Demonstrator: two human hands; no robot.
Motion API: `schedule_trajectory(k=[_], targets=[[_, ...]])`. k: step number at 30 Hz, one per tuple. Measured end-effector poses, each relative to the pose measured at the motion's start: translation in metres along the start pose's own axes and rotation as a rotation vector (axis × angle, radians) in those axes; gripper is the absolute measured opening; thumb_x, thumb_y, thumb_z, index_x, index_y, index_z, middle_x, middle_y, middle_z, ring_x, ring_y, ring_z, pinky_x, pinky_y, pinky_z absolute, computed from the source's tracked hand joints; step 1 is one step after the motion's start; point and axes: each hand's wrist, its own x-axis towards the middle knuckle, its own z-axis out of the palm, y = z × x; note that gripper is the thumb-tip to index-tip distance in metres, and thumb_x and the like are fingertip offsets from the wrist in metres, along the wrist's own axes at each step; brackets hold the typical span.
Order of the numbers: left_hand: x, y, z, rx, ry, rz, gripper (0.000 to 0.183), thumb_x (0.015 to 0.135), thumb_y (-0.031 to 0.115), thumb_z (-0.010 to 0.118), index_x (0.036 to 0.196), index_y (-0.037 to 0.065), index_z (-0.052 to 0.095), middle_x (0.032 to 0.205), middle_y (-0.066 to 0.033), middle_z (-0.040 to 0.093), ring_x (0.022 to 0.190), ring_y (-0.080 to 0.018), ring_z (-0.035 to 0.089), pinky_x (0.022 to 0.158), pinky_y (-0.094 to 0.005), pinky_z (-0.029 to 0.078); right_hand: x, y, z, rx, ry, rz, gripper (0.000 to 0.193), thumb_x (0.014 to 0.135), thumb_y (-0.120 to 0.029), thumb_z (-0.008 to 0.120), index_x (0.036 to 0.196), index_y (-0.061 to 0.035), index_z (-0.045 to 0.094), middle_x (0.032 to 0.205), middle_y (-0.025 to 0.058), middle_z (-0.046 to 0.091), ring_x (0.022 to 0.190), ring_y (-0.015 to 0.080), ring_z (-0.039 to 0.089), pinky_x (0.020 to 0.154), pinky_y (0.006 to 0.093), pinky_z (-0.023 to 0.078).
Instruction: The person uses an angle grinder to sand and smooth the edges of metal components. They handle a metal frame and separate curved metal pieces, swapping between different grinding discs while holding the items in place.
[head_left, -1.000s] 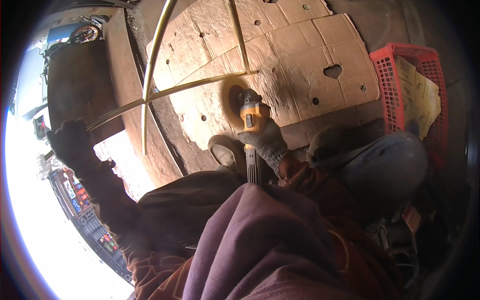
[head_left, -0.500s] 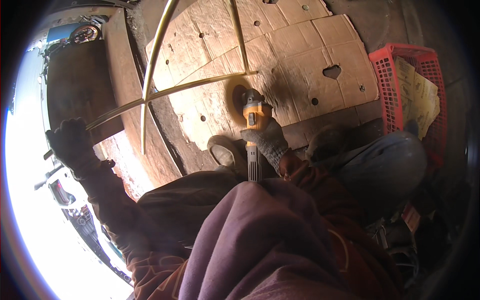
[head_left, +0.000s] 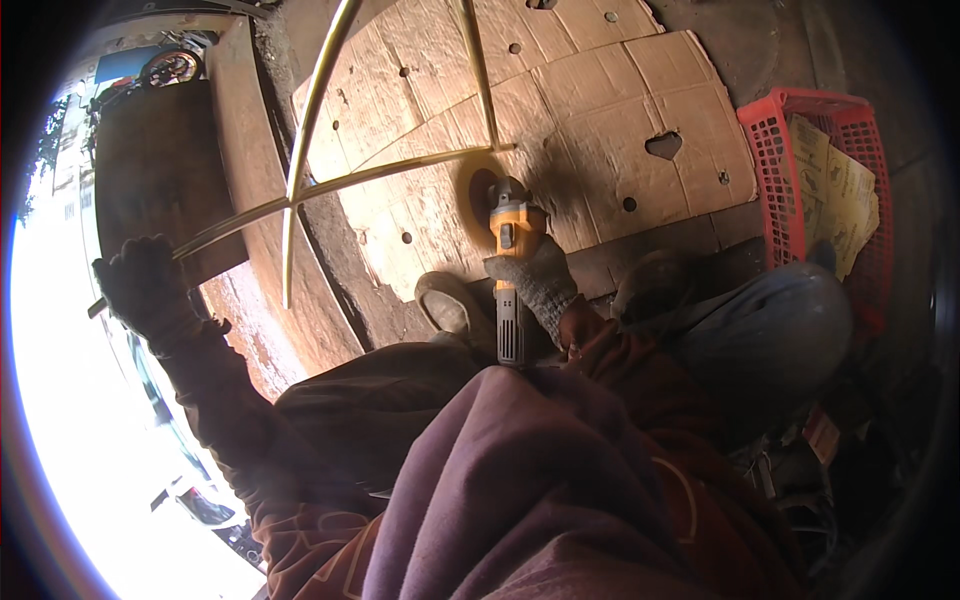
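My right hand [head_left: 540,280], in a grey knit glove, wraps around the orange and grey body of an angle grinder [head_left: 515,228]. The grinder's round disc [head_left: 476,190] blurs tan at its left, close under a joint of a brass-coloured metal frame [head_left: 385,170]. Whether disc and metal touch, I cannot tell. The frame consists of thin bars that cross and meet, and part of it runs beyond the upper edge. Far to the left, my left hand [head_left: 150,290], in a dark glove, is closed around the end of the frame's long crossbar.
Flattened cardboard sheets [head_left: 590,150] with holes lie under the frame. A red plastic basket [head_left: 780,190] at the right holds yellowish printed packets [head_left: 835,190]. A brown plank or sill [head_left: 255,150] runs along the left, beside bright daylight. My shoe [head_left: 450,305] rests at the cardboard's near edge.
The grinder and my right hand have shifted very slightly right and toward me. My left hand keeps its grip on the crossbar. Outside at the left, a vehicle has moved.
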Motion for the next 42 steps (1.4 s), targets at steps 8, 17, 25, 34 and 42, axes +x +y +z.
schedule_trajectory(k=[8,17,25,34,42], targets=[[0.009,0.004,-0.014,0.402,-0.072,0.035,0.02,0.091,0.019,0.061,0.073,0.019,0.053,0.077,-0.0023,0.053,0.073,-0.0236,0.057,0.083,-0.0407,0.046,-0.009,-0.018,0.005,-0.037,-0.027,-0.025,0.051,0.075,-0.015,0.089,0.118,-0.0027,0.065,0.097,0.0069,0.069,0.081,0.0182,0.07,0.071,0.0346,0.061],[0.01,0.033,-0.034,-1.864,0.228,-0.477,0.04,0.109,0.036,0.041,0.076,0.016,0.047,0.076,-0.0034,0.046,0.072,-0.0225,0.044,0.076,-0.0424,0.038,-0.041,-0.054,0.017,-0.01,-0.188,-0.036,0.058,0.073,-0.018,0.093,0.121,-0.0026,0.064,0.102,0.006,0.069,0.089,0.0166,0.069,0.078,0.0335,0.06],[0.008,0.012,-0.031,-0.865,0.156,-0.335,0.033,0.108,0.029,0.045,0.08,0.014,0.05,0.079,-0.0044,0.049,0.074,-0.0228,0.049,0.078,-0.0442,0.04,-0.042,-0.055,0.017,-0.022,-0.172,-0.096,0.059,0.074,-0.02,0.093,0.121,-0.0004,0.064,0.104,0.0082,0.071,0.09,0.0172,0.07,0.078,0.034,0.061],[0.004,-0.014,-0.017,0.324,0.037,-0.046,0.019,0.101,0.019,0.055,0.082,0.013,0.055,0.081,-0.0049,0.054,0.078,-0.0239,0.056,0.083,-0.0467,0.046,-0.028,-0.04,0.012,0.052,-0.097,-0.104,0.047,0.073,-0.019,0.091,0.111,-0.0011,0.069,0.096,0.0059,0.071,0.084,0.0161,0.069,0.075,0.0327,0.058],[0.019,0.0,-0.043,0.267,-0.242,-0.086,0.016,0.091,0.019,0.064,0.076,0.02,0.059,0.078,-0.002,0.057,0.079,-0.023,0.061,0.089,-0.0463,0.048,-0.025,-0.044,0.006,0.053,-0.135,-0.058,0.056,0.078,-0.016,0.09,0.125,-0.0051,0.062,0.102,0.0052,0.068,0.085,0.0163,0.067,0.076,0.0334,0.06]])
